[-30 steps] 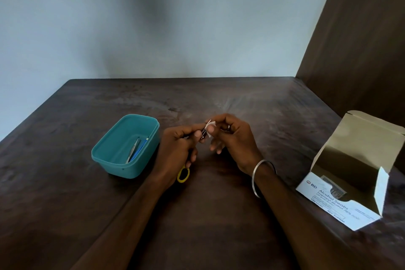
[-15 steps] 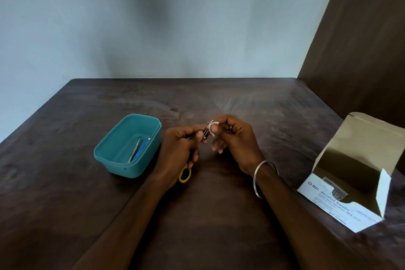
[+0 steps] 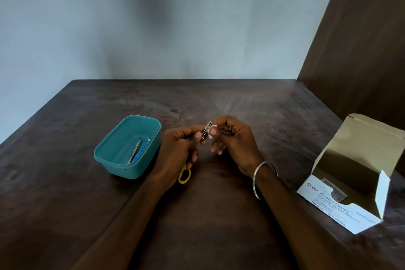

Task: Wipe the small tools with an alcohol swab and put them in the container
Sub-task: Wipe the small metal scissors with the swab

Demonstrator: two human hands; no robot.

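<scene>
Over dark surface (image 3: 219, 215), left hand (image 3: 175, 155) is pinching scissors (image 3: 206, 130); right hand (image 3: 234, 142), at 3 o'clock, is apparently pressing swab (image 3: 212, 136) against blades.

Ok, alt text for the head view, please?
Over a dark table, the left hand holds small yellow-handled scissors while the right hand presses a white swab to the blades. A teal container holding tools sits left; an open swab box right.

Only print in sight: the open cardboard box (image 3: 341, 208) at the table's right edge. White front panel reads "BD", then "Alcohol Swabs", "Isopropyl Alcohol 70%" beneath, "100 Units" lower down. A "REF" line with a number, too small to make out. Barcode label inside, unreadable
</scene>
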